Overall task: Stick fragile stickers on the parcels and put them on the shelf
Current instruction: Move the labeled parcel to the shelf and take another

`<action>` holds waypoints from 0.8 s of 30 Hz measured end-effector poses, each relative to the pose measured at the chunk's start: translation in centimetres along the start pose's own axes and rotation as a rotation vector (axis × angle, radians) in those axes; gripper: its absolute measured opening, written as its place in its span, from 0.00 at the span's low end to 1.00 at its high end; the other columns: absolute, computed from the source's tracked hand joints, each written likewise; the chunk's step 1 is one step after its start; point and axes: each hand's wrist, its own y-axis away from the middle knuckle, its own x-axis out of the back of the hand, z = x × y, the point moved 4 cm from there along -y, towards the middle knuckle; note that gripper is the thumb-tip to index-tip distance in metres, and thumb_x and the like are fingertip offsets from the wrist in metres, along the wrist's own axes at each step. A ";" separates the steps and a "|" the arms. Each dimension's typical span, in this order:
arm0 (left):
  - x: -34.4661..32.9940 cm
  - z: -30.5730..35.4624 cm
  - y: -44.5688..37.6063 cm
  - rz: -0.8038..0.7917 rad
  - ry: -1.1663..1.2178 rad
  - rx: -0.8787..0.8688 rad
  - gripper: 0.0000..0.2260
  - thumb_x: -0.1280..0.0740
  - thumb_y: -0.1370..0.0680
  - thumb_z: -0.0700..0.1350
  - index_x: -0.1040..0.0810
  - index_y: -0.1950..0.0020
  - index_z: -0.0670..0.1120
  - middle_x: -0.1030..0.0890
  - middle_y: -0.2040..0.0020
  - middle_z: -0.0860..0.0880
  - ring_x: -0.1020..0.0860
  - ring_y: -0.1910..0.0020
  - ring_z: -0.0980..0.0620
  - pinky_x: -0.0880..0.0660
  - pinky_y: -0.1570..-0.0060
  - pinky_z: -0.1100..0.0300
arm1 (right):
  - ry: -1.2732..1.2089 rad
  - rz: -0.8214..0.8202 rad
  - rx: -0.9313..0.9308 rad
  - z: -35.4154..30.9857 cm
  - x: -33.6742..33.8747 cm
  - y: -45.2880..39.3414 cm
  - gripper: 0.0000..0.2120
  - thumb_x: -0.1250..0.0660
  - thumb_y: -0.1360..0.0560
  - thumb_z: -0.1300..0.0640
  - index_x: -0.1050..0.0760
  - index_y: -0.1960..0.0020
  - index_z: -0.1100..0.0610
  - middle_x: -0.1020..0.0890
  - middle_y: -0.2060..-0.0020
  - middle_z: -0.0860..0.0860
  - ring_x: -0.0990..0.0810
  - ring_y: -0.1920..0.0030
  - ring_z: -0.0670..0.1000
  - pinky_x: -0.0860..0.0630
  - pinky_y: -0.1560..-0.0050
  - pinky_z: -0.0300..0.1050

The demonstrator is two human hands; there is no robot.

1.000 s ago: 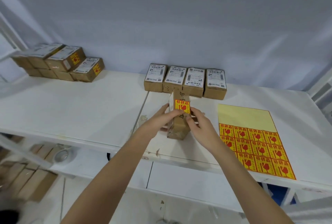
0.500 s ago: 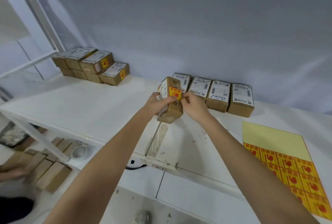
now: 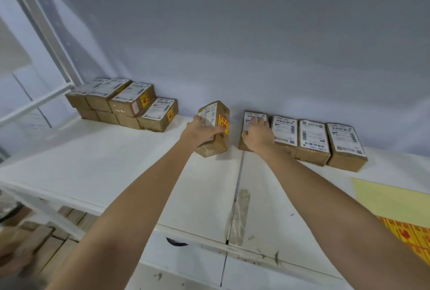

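Parcel (image 3: pixel 215 126), tilted above the white shelf (image 3: pixel 97 161), sitting in the gripping left hand (image 3: pixel 201 130), open surface lying between stacked parcels (image 3: pixel 123 103) and the row (image 3: pixel 311 139). Right hand (image 3: pixel 257 135) curling over the leftmost row parcel (image 3: pixel 250 119). Red-and-yellow fragile sticker (image 3: pixel 223 124) showing beside a white barcode label (print unreadable).

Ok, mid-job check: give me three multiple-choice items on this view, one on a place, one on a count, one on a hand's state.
1. The sticker sheet lies: A far left, B right edge, C on the stack.
2. Parcels in the row on the right without a sticker: A two, B four, C six.
3. The left hand: A hangs idle, B grips the stickered parcel, C presses the sheet.

Answers: 1 B, it shows at the right border. 2 B, four lie side by side, the right hand on the leftmost parcel. 3 B, its fingers wrap the box.
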 end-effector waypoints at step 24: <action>10.3 -1.8 -8.7 0.213 -0.639 -0.219 0.41 0.33 0.32 0.67 0.43 0.28 0.45 0.31 0.36 0.40 0.30 0.38 0.40 0.28 0.48 0.51 | -0.084 -0.065 -0.442 -2.1 -1.2 -3.1 0.45 0.27 0.37 0.39 0.41 0.30 0.59 0.42 0.31 0.62 0.42 0.31 0.64 0.37 0.34 0.59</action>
